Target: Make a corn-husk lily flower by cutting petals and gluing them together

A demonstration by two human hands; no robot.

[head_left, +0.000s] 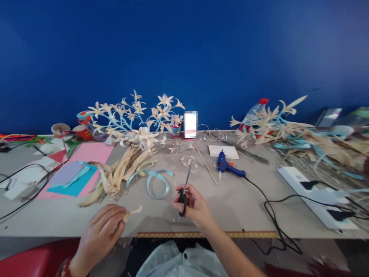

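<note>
My right hand [193, 206] is closed round the black handles of a pair of scissors [185, 184], whose blades point away from me over the grey table [236, 204]. My left hand [101, 231] pinches a small pale strip of dried husk [134, 211] at the table's near edge. Between and beyond the hands lie a curled light-blue ribbon [155, 181] and a pile of dried husk strips [121, 173]. Small husk scraps are scattered in front of the scissors.
A blue glue gun [227, 166] with a black cord lies right of the scissors, near a white power strip [314, 196]. Husk flower sprays [138, 111] stand at the back, with more husk flowers [276, 119] at right. Pink and teal paper sheets [77, 173] lie left.
</note>
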